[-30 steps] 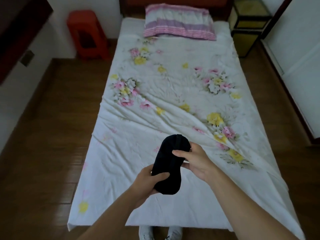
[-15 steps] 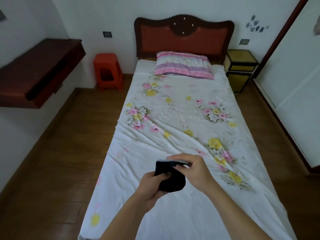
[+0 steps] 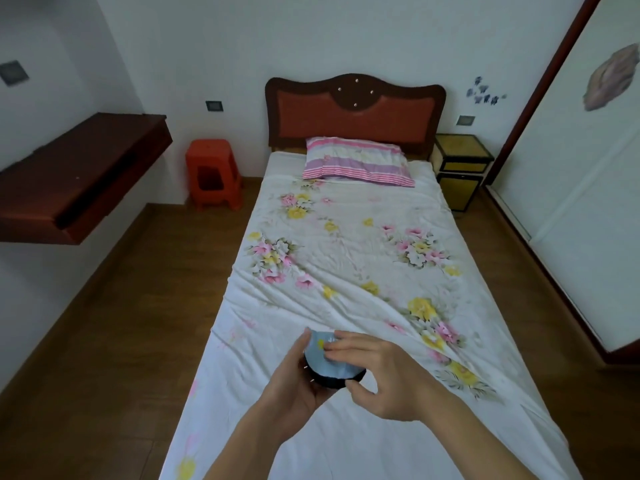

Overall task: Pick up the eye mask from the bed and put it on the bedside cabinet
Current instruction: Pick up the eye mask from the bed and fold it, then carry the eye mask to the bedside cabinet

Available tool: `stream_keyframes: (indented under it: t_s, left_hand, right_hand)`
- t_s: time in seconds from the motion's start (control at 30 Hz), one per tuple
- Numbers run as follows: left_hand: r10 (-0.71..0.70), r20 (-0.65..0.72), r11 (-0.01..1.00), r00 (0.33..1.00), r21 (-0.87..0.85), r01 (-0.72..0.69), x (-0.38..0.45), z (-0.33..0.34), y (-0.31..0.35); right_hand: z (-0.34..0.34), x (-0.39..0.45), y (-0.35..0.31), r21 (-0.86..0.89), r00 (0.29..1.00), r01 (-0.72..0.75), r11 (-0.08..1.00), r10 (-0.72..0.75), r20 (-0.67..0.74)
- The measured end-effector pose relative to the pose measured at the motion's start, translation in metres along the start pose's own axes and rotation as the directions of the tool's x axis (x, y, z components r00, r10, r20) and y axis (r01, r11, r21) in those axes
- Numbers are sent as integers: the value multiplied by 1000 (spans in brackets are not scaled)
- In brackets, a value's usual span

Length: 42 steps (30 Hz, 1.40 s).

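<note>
The eye mask is folded, its pale blue inner face showing above a black edge. I hold it over the foot of the bed. My left hand cups it from below and from the left. My right hand pinches its top with the fingertips and curls a thumb under its right end. The bedside cabinet, yellow with dark frames, stands far off at the right of the headboard.
A striped pillow lies at the head of the bed. A red plastic stool stands left of the bed. A dark wooden shelf juts from the left wall. White wardrobe doors line the right side, with brown wooden floor on both sides.
The view has tilted up from the bed to take in the headboard and walls. The mask has been folded smaller between both hands, and its pale blue side now faces up.
</note>
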<state>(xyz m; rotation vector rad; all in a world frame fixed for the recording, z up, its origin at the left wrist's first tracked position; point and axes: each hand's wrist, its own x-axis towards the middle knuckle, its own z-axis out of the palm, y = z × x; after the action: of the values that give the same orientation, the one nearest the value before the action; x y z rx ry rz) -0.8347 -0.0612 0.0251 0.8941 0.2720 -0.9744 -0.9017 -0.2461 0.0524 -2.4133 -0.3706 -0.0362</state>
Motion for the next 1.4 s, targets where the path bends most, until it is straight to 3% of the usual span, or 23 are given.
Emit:
stream_keyframes:
  t_s: [0.13,0.2,0.27,0.33,0.43,0.53,0.8,1.13,1.27,1.4]
  left_hand:
    - [40,13,983,999,176,-42,-1,7,3]
    - [68,-10,972,998,226,-64,-3,11,4]
    - [90,-23,969,996,233,-82,-3,14,4]
    - [99,-32,970,995,226,-90,-4,14,3]
    - [125,-52,963,991,247,-109,-7,12,0]
    - [162,-72,947,984,293,-134,-11,10,-4]
    - [210,-67,907,975,385,-169,-25,1,-15]
    - [195,-7,870,981,464,-169,-24,3,-28]
    - [147,62,839,987,521,-158,-15,17,-41]
    - [56,165,789,985,597,-145,-2,46,-68]
  right_hand:
    - [-6,-1,-4,317,972,-119,941,175,-155]
    - [-2,-1,-4,485,898,-184,855,346,-270]
    - [3,-2,-2,674,790,-231,702,540,-291]
    - [10,-5,0,821,694,-269,504,692,-198]
    - [22,-16,2,928,599,-296,227,801,-5]
    - [34,-27,-2,955,547,-285,83,832,91]
    - [55,-51,-14,970,502,-244,-24,853,147]
    - [60,-73,-27,975,464,-223,-21,877,125]
    - [58,-93,-31,984,409,-177,-12,909,85]
    - [51,-131,-33,996,285,-90,-4,958,29]
